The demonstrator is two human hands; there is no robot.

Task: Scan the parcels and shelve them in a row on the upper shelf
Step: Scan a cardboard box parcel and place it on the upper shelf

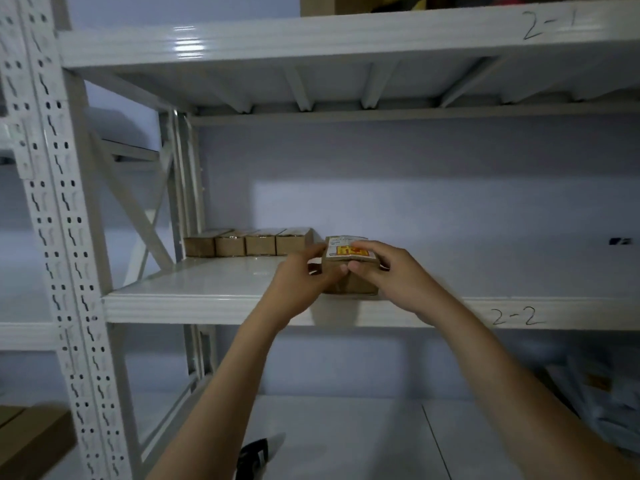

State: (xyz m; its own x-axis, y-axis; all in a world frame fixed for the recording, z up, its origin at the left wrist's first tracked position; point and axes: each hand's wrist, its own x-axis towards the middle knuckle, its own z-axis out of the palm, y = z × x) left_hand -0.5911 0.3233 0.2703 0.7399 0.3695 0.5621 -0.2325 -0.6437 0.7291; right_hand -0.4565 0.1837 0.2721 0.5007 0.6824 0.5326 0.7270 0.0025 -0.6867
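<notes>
Glossy white metal shelf (pixel 214 296), front edge handwritten "2-2" in dark marker. Four plain brown cardboard parcels (pixel 247 244) at its back left corner. Brown held parcel (pixel 349 268) near the front edge, its white label (pixel 349 250) printed with a yellow-and-red block. Pale lavender-grey wall (pixel 450 188).

Both your bare forearms reach forward and up, converging at the grip. Your left hand (pixel 300 283) curls its fingers round the grip's left side; your right hand (pixel 386 271) pinches its right side, thumb below.
</notes>
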